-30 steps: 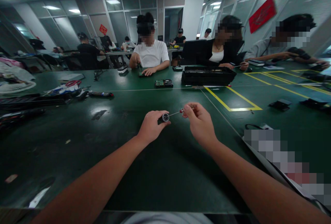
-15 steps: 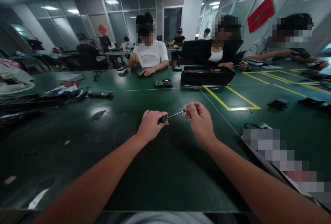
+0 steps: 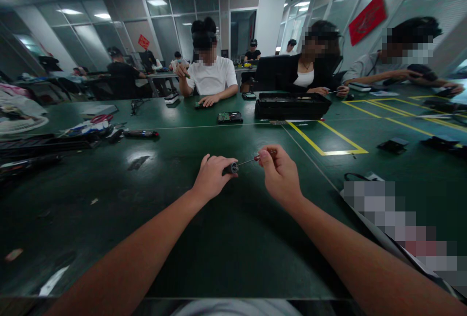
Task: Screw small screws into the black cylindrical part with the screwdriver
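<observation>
Near the middle of the table, my left hand (image 3: 211, 176) is closed around a small dark cylindrical part (image 3: 232, 167), whose round end with a lighter rim faces right. Most of that part's body is hidden by my fingers. My right hand (image 3: 280, 172) grips a screwdriver (image 3: 257, 158) by its reddish handle, the thumb resting along it. The thin metal shaft points left, and its tip meets the round end of the part. Whether the tip sits inside or only touches the rim I cannot tell.
Across the green table (image 3: 175, 248) are a circuit board (image 3: 230, 117) and a long black box (image 3: 293, 106). A dark pen-shaped tool (image 3: 141, 134) and clutter lie left. Yellow tape (image 3: 345, 151) marks the right, near a white bag (image 3: 379, 209). Co-workers sit opposite.
My right hand has shifted slightly left, with the screwdriver closer to the part. My left hand stays in place. A co-worker opposite has raised one hand off the table.
</observation>
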`<state>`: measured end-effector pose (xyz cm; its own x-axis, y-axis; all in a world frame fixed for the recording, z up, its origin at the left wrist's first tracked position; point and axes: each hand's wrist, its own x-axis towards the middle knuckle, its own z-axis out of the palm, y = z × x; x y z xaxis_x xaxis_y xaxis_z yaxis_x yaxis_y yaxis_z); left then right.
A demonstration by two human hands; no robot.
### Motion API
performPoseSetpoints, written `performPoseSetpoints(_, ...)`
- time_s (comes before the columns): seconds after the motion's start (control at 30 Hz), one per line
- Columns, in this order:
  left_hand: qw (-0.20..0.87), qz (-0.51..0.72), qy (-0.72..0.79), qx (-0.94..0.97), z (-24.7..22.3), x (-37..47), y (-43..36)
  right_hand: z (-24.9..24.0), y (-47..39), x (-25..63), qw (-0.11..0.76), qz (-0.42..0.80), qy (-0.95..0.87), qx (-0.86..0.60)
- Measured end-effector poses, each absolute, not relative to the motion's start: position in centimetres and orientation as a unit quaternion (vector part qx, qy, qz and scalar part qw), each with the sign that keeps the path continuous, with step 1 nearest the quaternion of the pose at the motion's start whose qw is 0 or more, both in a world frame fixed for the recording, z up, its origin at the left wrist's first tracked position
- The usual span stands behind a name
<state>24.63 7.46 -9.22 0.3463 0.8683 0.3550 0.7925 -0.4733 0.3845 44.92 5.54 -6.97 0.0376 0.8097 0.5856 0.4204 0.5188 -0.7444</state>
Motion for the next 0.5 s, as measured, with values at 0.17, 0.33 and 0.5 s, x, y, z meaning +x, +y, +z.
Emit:
performPoseSetpoints(0.17, 0.086, 0.258, 0.508, 0.818, -9.48, 24.57, 7.67, -6.63, 5.55, 44.84, 0.528, 0.149, -0.691, -0.470)
performPoseSetpoints(0.33, 0.107, 0.242, 0.505, 0.822, -9.32, 24.47, 7.86, -6.27, 5.41, 44.98, 0.540, 0.118, -0.675, -0.489)
performPoseSetpoints(0.5, 0.109, 0.235, 0.500, 0.827, -8.91, 24.47, 7.72, -6.23, 5.19, 44.87, 0.525, 0.131, -0.707, -0.455)
